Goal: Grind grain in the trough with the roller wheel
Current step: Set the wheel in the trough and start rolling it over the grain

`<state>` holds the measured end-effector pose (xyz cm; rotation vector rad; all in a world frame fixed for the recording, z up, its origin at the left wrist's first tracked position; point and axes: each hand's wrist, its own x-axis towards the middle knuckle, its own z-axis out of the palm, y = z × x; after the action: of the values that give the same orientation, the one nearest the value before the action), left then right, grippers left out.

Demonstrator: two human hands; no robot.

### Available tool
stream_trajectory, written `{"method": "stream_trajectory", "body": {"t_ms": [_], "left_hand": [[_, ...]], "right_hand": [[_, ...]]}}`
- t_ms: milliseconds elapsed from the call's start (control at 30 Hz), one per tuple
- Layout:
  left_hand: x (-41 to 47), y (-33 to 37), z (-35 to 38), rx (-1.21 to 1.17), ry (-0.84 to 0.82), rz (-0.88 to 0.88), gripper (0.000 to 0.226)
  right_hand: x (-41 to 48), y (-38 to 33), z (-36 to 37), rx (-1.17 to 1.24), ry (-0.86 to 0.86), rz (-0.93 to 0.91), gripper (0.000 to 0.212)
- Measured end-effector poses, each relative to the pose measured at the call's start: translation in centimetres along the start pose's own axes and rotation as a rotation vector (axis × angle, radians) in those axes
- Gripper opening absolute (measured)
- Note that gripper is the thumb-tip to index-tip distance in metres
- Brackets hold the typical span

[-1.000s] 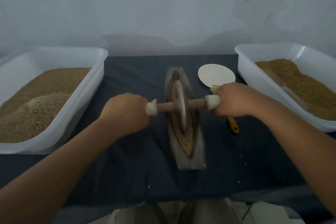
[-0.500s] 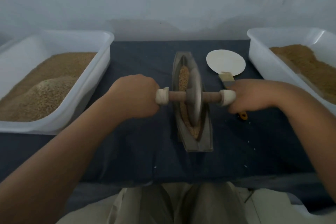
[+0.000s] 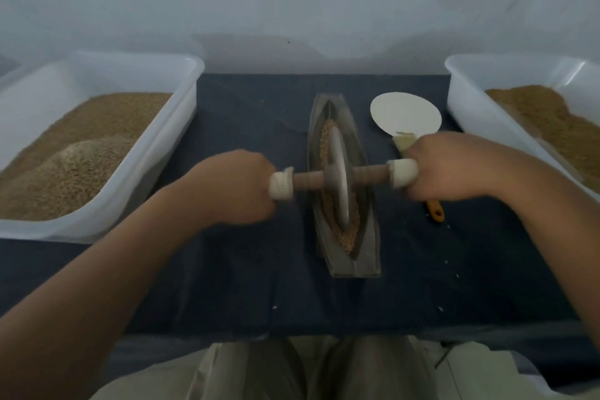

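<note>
A narrow boat-shaped metal trough [image 3: 367, 237] lies lengthwise on the dark cloth in the middle, with brown grain [image 3: 349, 239] along its groove. The metal roller wheel [image 3: 339, 178] stands upright in the groove near the trough's middle, on a wooden axle with white-wrapped ends. My left hand [image 3: 233, 187] is closed on the left handle and my right hand [image 3: 444, 169] on the right handle. The hands hide the outer ends of the axle.
A white tub [image 3: 191, 81] of grain stands at the left, another white tub [image 3: 461, 84] with finer brown grain at the right. A white round scoop [image 3: 406, 114] with an orange handle tip [image 3: 436, 213] lies right of the trough. Loose grains dot the dark cloth [image 3: 253, 286].
Over the three frames the view shifted, and the wheel rolled along the trough toward me and back toward the middle, both hands staying on the handles.
</note>
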<state>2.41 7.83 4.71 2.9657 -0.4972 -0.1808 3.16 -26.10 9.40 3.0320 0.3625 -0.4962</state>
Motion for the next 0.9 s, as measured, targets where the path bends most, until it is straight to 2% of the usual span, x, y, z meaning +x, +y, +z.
{"method": "stream_trajectory", "body": {"t_ms": [167, 267, 333, 433, 533, 667, 800, 900], "left_hand": [[6.1, 0.4, -0.6, 0.099, 0.196, -0.131, 0.025], [9.2, 0.6, -1.8, 0.130, 0.274, -0.176, 0.028], [8.4, 0.5, -2.2, 0.105, 0.191, -0.128, 0.025], [3.8, 0.0, -1.6, 0.049, -0.001, -0.003, 0.021], [0.4, 0.3, -1.0, 0.064, -0.022, 0.035, 0.024], [4.2, 1.6, -2.6, 0.202, 0.034, 0.011, 0.022], [8.9, 3.1, -4.9, 0.316, 0.164, -0.031, 0.029], [7.7, 3.3, -5.0, 0.301, 0.109, -0.005, 0.027]], "right_hand": [[5.9, -0.3, -1.9, -0.016, 0.230, 0.077, 0.019], [7.6, -0.4, -2.6, -0.006, 0.207, 0.131, 0.015], [6.5, -0.4, -2.3, 0.002, 0.173, 0.116, 0.014], [2.6, 0.2, -0.9, 0.068, 0.019, 0.078, 0.020], [0.4, 0.3, 0.0, 0.088, -0.102, 0.057, 0.025], [4.2, 0.1, -0.5, 0.134, 0.004, 0.108, 0.015], [7.4, 0.4, -0.2, 0.171, 0.083, 0.190, 0.022], [5.8, 0.3, 0.4, 0.158, 0.096, 0.173, 0.021]]}}
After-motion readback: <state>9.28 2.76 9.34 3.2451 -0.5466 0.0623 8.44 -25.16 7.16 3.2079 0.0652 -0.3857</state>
